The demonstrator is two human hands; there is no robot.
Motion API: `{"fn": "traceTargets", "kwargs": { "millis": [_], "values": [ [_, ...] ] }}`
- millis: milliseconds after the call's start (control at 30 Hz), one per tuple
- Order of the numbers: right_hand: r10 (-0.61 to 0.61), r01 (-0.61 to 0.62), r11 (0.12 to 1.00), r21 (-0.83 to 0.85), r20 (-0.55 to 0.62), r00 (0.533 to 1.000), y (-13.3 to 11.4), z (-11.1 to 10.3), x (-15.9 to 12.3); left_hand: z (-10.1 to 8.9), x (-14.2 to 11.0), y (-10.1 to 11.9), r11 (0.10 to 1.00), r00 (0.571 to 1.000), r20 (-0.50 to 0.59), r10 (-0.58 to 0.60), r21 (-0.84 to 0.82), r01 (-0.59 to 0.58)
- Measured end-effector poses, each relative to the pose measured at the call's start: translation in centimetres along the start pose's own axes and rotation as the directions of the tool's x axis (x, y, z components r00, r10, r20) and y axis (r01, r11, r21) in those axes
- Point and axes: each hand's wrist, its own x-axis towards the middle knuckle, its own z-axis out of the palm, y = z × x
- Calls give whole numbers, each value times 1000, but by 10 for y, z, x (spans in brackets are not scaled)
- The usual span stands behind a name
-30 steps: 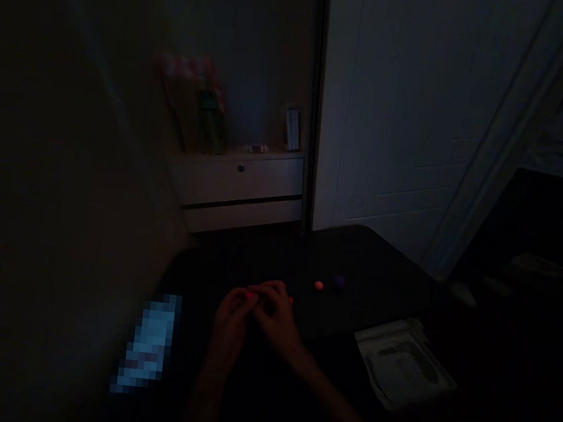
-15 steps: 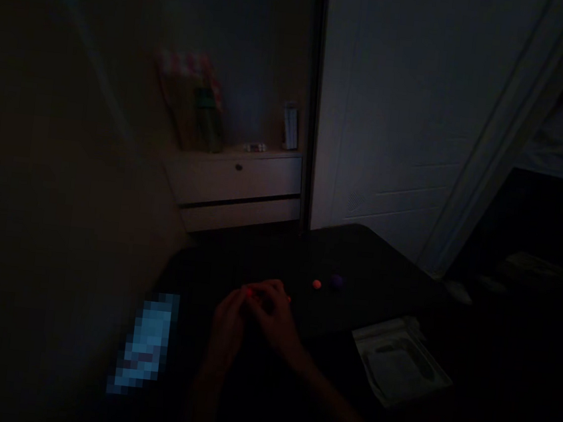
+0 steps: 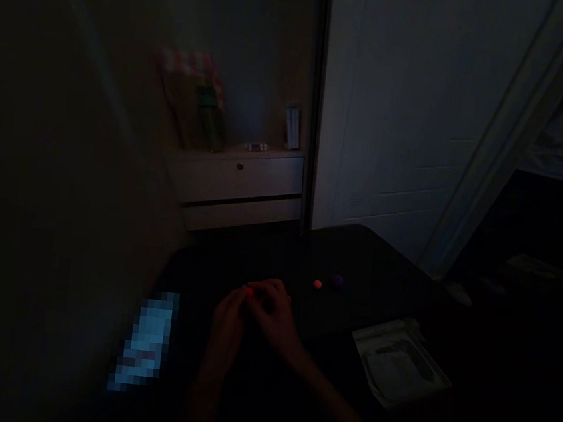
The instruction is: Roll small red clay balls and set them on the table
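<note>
over the dark table (image 3: 381, 265), a red lump (image 3: 251, 292) at the fingertips

left hand (image 3: 228, 319) and right hand (image 3: 277, 318) meet, fingers narrowly pinching the lump between them; to their right, an orange ball (image 3: 317, 284) rests just beside a purple ball (image 3: 337, 281)

We count two hands, one left hand (image 3: 228, 319) and one right hand (image 3: 279, 318), with one red piece (image 3: 251, 292) at their fingers (a red speck (image 3: 289, 299) also shows past the right hand; we cannot tell whether it is separate). On one counter (image 3: 368, 250) we count two balls: one orange ball (image 3: 317, 284) and one purple ball (image 3: 337, 282). Beyond, we see two drawer fronts (image 3: 259, 176) and one round lock (image 3: 240, 166).
</note>
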Motion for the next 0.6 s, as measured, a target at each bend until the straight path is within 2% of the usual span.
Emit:
{"fn": "traceTargets", "kwargs": {
  "millis": [300,600],
  "values": [
    [-6,6,1000,-23,-9,1000,-5,-1,0,1,-2,3,998,998,37,-52,-18,53],
    [-14,14,999,-48,1,1000,-3,-3,1,0,-1,2,1000,1000,11,18,21,-19]
  ]
}}
